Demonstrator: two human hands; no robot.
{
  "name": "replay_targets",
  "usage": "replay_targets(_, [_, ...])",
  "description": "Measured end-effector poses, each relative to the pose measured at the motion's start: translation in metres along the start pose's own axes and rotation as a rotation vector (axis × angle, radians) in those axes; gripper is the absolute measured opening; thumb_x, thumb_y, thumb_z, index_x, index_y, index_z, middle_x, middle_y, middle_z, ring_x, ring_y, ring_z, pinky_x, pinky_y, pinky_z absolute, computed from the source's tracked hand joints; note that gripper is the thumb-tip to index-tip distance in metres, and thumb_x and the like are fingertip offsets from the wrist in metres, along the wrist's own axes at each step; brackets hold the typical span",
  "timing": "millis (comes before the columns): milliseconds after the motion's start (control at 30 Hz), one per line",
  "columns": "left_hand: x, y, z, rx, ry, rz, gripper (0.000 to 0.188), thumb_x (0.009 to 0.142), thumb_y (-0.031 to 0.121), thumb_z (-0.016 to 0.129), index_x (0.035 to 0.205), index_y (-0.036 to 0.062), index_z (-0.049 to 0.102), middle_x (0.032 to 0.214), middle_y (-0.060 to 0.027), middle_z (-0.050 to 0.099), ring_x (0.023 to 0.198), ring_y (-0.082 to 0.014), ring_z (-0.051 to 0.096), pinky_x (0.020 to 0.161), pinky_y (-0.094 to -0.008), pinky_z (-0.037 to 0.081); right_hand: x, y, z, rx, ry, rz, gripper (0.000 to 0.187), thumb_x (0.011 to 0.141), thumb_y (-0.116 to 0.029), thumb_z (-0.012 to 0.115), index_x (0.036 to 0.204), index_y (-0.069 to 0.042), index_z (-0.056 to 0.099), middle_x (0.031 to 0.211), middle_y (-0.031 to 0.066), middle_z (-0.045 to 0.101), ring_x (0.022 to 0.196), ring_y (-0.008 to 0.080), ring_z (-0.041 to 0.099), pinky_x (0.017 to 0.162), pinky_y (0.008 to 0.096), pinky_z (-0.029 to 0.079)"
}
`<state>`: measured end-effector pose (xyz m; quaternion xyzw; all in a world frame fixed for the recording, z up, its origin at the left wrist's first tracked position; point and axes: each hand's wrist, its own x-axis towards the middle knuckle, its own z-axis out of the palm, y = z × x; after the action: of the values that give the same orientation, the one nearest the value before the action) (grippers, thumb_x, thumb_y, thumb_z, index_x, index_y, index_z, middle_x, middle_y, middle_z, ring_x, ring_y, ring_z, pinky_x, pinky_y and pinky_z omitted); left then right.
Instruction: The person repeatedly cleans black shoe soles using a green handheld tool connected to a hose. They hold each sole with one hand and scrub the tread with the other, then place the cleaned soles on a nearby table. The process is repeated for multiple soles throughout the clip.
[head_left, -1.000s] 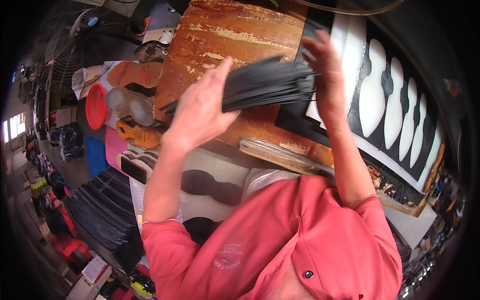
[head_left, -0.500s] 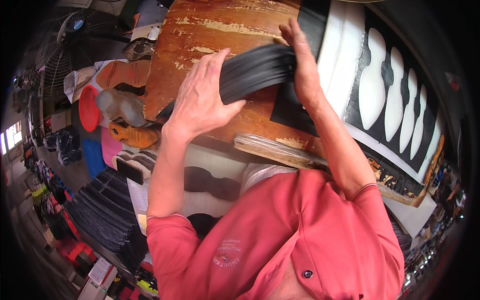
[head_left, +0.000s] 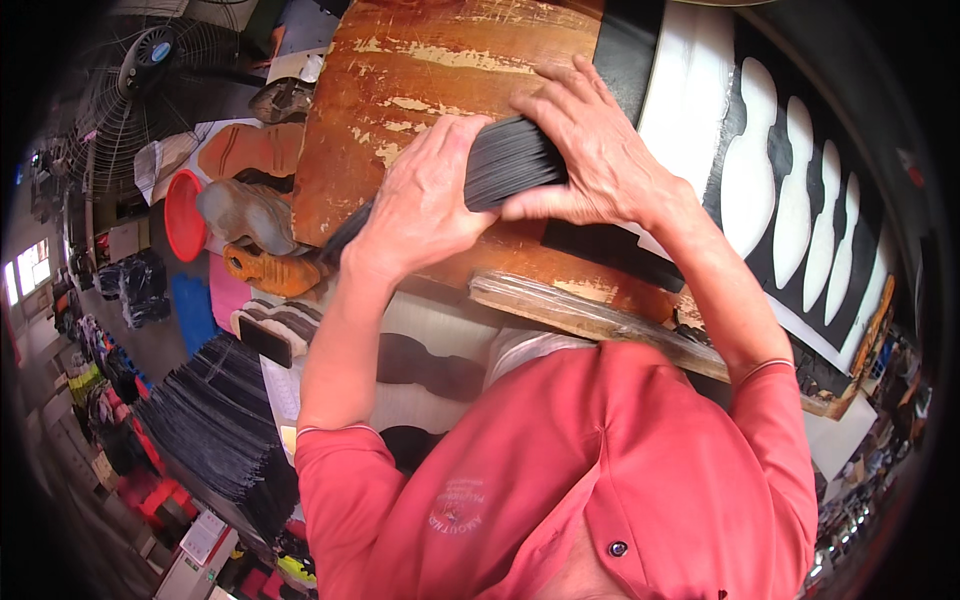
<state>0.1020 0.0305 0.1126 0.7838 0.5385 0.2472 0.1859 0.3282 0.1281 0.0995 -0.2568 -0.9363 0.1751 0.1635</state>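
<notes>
Between my two hands is a stack of thin black sheets (head_left: 512,165), its many layered edges showing. My left hand (head_left: 425,195) grips the stack's left part, fingers over the far side and thumb on the near side. The right hand (head_left: 595,155) clasps its right end, with the thumb along the near edge and the fingers reaching over the top. A dark end of the stack shows past my left wrist. Beneath it lies a worn brown wooden board (head_left: 400,60) with chipped patches. What kind of sheets these are, I cannot tell.
On the right, white sole-shaped pieces (head_left: 752,170) lie on black sheeting. Shoe-sole patterns (head_left: 250,150), a red round object (head_left: 185,215) and a phone (head_left: 265,342) sit at left. Farther down is a tall pile of dark sheets (head_left: 215,430); a fan (head_left: 150,60) stands upper left.
My right hand has turned from standing flat against the stack's right end to clasping over it. The left hand has shifted slightly right, and the hands are closer together.
</notes>
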Motion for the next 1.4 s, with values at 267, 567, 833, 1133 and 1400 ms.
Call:
replay_targets(267, [-0.013,0.005,-0.012,0.251,0.202,-0.047,0.088,0.075,0.011,0.092,0.151,-0.0009,0.049,0.128,-0.0231,0.065,0.115,-0.0419,0.065,0.1,-0.0496,0.054,0.014,-0.024,0.008,0.18,-0.026,0.041,0.092,0.07,-0.026,0.094,0.146,0.004,0.052,0.125,0.0241,0.065,0.113,0.0442,0.067,0.098,0.0492,0.056])
replay_targets(567, [-0.094,0.084,0.035,-1.098,0.559,-0.766,0.033,0.115,0.027,0.055,0.131,-0.0004,0.064,0.125,-0.0113,0.069,0.111,-0.0244,0.068,0.101,-0.0391,0.055,-0.01,-0.059,-0.025,0.625,-0.138,0.613,0.093,0.07,-0.033,0.097,0.143,0.01,0.058,0.132,0.0276,0.069,0.124,0.0354,0.068,0.108,0.0404,0.053])
replay_targets(833, [-0.009,0.058,0.041,-1.908,0.477,-0.622,0.054,0.11,0.035,0.064,0.151,0.0018,0.055,0.147,-0.0112,0.063,0.135,-0.0231,0.06,0.119,-0.0398,0.045,-0.055,-0.096,-0.038,1.045,0.267,0.841,0.09,0.078,-0.04,0.093,0.143,0.01,0.057,0.125,0.019,0.072,0.115,0.0242,0.07,0.102,0.0353,0.055])
replay_targets(1133, [-0.002,0.103,0.021,-1.451,0.2,-0.116,0.071,0.101,0.021,0.077,0.158,-0.0075,0.044,0.145,-0.0124,0.062,0.132,-0.018,0.058,0.116,-0.0327,0.043,-0.129,-0.131,-0.039,1.081,0.384,0.629,0.092,0.087,-0.02,0.09,0.154,0.003,0.032,0.143,0.0196,0.056,0.133,0.0296,0.059,0.115,0.0456,0.047])
replay_targets(1400, [-0.039,0.086,0.052,-1.435,0.17,-0.72,0.047,0.108,0.026,0.067,0.145,-0.0026,0.059,0.135,-0.0096,0.067,0.122,-0.0157,0.063,0.106,-0.0332,0.052,-0.131,-0.129,0.003,1.572,0.158,1.009,0.072,0.091,-0.031,0.085,0.145,0.004,0.053,0.138,0.0141,0.065,0.126,0.0216,0.062,0.11,0.0367,0.05])
